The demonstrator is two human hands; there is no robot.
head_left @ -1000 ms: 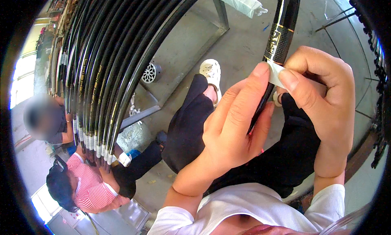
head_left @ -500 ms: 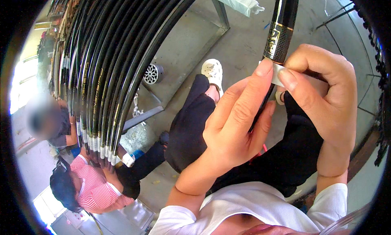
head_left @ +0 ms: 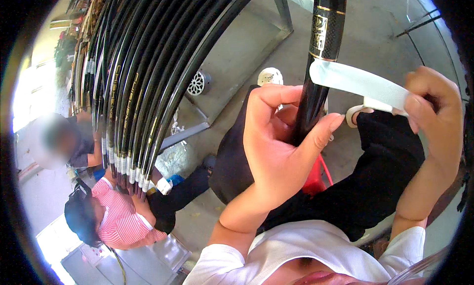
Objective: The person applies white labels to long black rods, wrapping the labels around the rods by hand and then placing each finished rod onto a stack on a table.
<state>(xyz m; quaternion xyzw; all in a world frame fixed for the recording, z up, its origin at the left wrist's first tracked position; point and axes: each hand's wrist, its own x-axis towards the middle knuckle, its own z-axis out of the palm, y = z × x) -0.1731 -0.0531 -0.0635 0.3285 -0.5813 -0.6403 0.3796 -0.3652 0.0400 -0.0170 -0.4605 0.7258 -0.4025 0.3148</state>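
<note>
A glossy black pole [head_left: 313,97] with thin gold rings and a textured dark band runs down from the top of the view. My left hand [head_left: 279,139] is closed around its lower part, the thumb along its right side. Just below the patterned band, one end of a whitish tape strip [head_left: 363,82] sticks to the pole. The strip stretches out to the right, where my right hand [head_left: 429,107] pinches its other end between thumb and fingers. Something small and white hangs under the strip beside those fingers.
Many black poles [head_left: 163,62] with white bands near their ends lie side by side at the left. A person in a red-striped shirt [head_left: 128,216] sits at their lower ends; another person [head_left: 81,142] is farther left. A metal frame [head_left: 185,136] stands behind.
My right hand has moved right and down, and a long stretch of tape now spans from it to the pole. My left hand has shifted down and wrapped around the pole.
</note>
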